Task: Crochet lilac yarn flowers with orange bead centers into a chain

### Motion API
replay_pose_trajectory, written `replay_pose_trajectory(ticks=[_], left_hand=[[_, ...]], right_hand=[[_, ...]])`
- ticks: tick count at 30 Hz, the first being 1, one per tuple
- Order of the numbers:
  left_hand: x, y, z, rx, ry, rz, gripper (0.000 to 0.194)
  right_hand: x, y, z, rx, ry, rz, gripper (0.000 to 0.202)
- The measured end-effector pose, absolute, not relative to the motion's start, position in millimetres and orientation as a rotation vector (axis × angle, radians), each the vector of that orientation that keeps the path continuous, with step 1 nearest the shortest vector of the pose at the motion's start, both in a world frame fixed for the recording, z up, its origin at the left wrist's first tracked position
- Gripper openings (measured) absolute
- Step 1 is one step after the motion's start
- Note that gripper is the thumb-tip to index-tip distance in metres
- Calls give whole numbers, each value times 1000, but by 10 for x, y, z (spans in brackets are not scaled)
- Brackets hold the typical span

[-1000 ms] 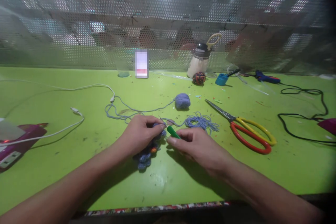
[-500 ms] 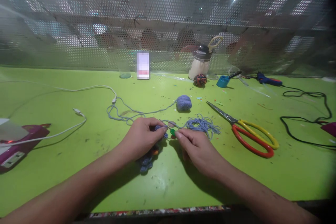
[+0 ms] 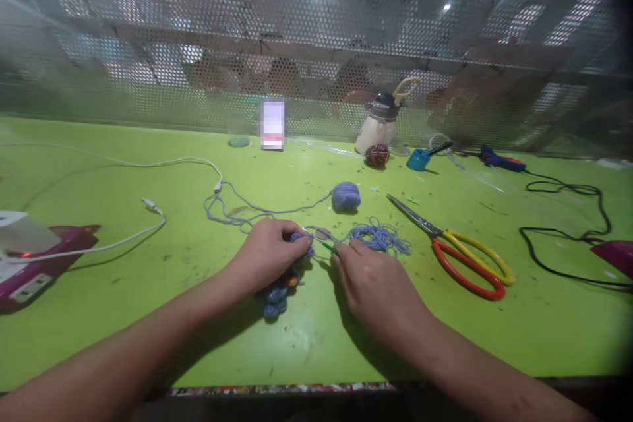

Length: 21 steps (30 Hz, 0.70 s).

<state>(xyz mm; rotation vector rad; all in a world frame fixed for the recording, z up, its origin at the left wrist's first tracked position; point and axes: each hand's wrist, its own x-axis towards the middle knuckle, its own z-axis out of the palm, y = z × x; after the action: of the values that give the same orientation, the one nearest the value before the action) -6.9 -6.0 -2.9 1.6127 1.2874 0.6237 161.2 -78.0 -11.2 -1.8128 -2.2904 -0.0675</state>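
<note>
My left hand [image 3: 271, 249] is closed on a blue-purple crocheted piece [image 3: 275, 298], which hangs down below the fingers and shows a bit of orange. A crochet hook [image 3: 328, 247] with a green handle is pinched in my right hand [image 3: 378, 283]; its metal end reaches to the work at my left fingertips. Behind the hands sits a ball of purple yarn [image 3: 346, 196], its strand trailing left in loops. A loose tangle of the same yarn [image 3: 380, 237] lies just beyond my right hand. My left hand hides part of the crocheted piece.
Scissors [image 3: 448, 247] with red and yellow handles lie open at right. Along the back stand a phone [image 3: 273, 124], a bottle [image 3: 378, 124], a multicoloured yarn ball [image 3: 377, 155], a blue pot [image 3: 419, 159] and a glue gun [image 3: 502, 159]. A purple power strip [image 3: 37, 283] with white cables is left.
My right hand has rolled over, back upward, and the hook has turned, so its shaft now slants more visibly toward the crocheted piece. My left hand keeps its grip. The view has shifted slightly.
</note>
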Motion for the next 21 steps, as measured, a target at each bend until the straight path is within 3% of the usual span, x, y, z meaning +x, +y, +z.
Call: replay_pose_trajectory(ticks=[8, 21], left_hand=[[-75, -33, -35, 1665, 1309, 599, 17], [-145, -8, -43, 1789, 1124, 543, 26]], right_hand=[[1641, -844, -55, -1827, -2420, -284, 20], [1873, -818, 238, -1903, -2534, 47, 20]])
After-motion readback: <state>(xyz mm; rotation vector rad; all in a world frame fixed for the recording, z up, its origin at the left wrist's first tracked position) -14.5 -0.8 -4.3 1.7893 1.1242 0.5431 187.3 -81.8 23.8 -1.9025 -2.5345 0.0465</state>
